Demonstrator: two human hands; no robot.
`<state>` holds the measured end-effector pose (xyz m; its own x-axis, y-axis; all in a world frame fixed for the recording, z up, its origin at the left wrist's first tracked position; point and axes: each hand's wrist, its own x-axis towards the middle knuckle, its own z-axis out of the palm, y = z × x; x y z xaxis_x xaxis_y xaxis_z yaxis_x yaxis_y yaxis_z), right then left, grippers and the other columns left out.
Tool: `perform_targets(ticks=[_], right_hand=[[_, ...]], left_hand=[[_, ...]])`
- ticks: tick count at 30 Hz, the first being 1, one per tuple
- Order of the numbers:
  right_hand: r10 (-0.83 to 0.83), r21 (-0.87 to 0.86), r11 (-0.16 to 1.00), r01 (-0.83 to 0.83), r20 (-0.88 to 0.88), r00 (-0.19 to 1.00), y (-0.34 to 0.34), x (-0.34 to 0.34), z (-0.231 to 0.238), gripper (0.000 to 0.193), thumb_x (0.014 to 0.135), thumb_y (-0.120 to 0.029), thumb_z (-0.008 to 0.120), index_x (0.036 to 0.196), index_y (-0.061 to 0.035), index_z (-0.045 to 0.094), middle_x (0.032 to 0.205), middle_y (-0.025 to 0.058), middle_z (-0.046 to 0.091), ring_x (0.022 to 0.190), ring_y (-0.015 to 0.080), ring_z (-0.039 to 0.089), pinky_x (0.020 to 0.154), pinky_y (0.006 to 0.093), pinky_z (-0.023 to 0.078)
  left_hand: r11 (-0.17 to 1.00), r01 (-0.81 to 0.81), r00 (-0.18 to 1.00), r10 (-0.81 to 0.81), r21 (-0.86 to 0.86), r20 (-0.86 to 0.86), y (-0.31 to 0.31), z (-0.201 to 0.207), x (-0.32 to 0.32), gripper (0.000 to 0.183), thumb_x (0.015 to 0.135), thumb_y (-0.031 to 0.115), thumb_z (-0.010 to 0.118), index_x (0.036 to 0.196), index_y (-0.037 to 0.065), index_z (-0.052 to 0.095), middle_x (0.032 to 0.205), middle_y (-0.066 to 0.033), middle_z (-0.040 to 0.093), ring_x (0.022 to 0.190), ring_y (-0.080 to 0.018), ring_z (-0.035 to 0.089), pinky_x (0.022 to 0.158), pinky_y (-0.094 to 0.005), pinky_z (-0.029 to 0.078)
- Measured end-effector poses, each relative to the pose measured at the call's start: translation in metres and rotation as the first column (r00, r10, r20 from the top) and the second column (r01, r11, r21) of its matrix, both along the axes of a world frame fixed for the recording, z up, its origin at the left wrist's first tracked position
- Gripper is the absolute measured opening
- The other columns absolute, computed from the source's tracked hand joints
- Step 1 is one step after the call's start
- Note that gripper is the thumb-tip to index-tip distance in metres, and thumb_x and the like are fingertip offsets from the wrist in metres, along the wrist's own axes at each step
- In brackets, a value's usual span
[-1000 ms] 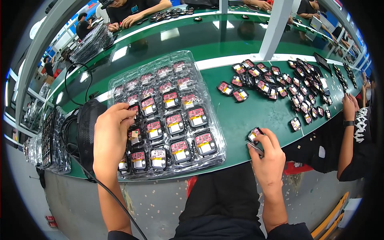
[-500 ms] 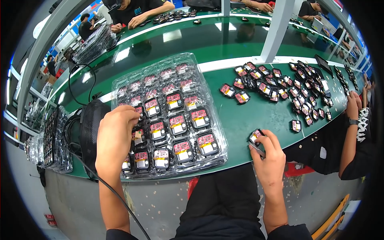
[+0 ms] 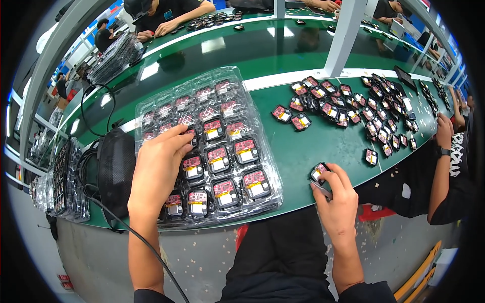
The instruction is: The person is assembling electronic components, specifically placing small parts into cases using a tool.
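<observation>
A clear plastic tray (image 3: pixel 275 199) holds rows of small square black-cased devices with red circuit boards and yellow strips, such as this device (image 3: pixel 256 184). My left hand (image 3: pixel 160 159) is over its left part, fingers closed at the edge of a device (image 3: pixel 192 135) in its pocket; the fingers partly hide it. To the right of the tray, my right hand (image 3: pixel 337 197) grips another black-cased device (image 3: pixel 318 171) between thumb and fingers, just above the green work surface. A thin grey metallic piece (image 3: pixel 323 191) shows by that thumb; its kind is unclear.
A pile of similar devices (image 3: pixel 331 108) spreads over the green table (image 3: pixel 298 151) at the right. A black mesh bag (image 3: pixel 116 166) and a dark cable (image 3: pixel 144 242) lie left of the tray. Stacked trays (image 3: pixel 60 177) stand farther left. A grey post (image 3: pixel 339 43) rises behind; co-workers sit nearby.
My left hand has moved right and slightly up, from one device in the tray to the one beside it. My right hand keeps its device. The whole view has shifted slightly.
</observation>
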<state>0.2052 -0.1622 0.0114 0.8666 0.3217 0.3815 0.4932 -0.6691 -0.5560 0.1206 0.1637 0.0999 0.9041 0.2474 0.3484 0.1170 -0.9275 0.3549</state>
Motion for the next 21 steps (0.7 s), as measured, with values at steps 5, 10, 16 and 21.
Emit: perform_targets(ticks=[5, 10, 16, 21], right_hand=[[-0.016, 0.015, 1.0, 0.015, 0.005, 1.0, -0.001, 0.001, -0.003, 0.027, 0.08, -0.006, 0.082, 0.103, -0.0055, 0.067, 0.127, 0.0128, 0.069, 0.076, 0.0348, 0.075, 0.064, 0.0415, 0.059], [-0.001, 0.019, 1.0, 0.002, -0.01, 1.0, 0.0, 0.0, -0.002, 0.027, 0.08, -0.006, 0.082, 0.103, -0.006, 0.068, 0.128, 0.0131, 0.069, 0.077, 0.0359, 0.074, 0.064, 0.0422, 0.059], [-0.013, -0.001, 1.0, 0.013, 0.004, 1.0, -0.003, 0.001, -0.004, 0.028, 0.079, -0.006, 0.082, 0.104, -0.0063, 0.068, 0.128, 0.0134, 0.069, 0.077, 0.0369, 0.074, 0.065, 0.0428, 0.059], [-0.013, 0.013, 1.0, 0.013, -0.011, 1.0, 0.001, -0.001, 0.0, 0.028, 0.079, -0.005, 0.082, 0.103, -0.0058, 0.068, 0.128, 0.0136, 0.069, 0.079, 0.0365, 0.074, 0.066, 0.042, 0.059]], left_hand=[[0.999, 0.023, 1.0, -0.024, 0.046, 0.011, -0.002, -0.004, 0.003, 0.022, 0.091, -0.003, 0.069, 0.112, -0.005, 0.075, 0.123, -0.0226, 0.073, 0.108, -0.0392, 0.072, 0.092, -0.0385, 0.058], [0.996, 0.016, 1.0, -0.017, 0.088, 0.014, 0.001, 0.0, -0.007, 0.027, 0.091, -0.005, 0.067, 0.117, -0.004, 0.073, 0.124, -0.023, 0.072, 0.114, -0.0387, 0.071, 0.097, -0.0384, 0.056], [0.984, -0.177, 0.965, 0.174, -0.002, 0.194, 0.003, 0.003, -0.012, 0.025, 0.097, -0.002, 0.06, 0.119, -0.007, 0.07, 0.126, -0.0261, 0.071, 0.118, -0.0423, 0.068, 0.102, -0.0424, 0.053], [0.983, -0.185, 0.983, 0.185, -0.006, -0.004, 0.003, -0.001, -0.027, 0.028, 0.096, -0.001, 0.06, 0.122, -0.007, 0.07, 0.132, -0.0276, 0.067, 0.117, -0.0434, 0.068, 0.099, -0.0443, 0.054]])
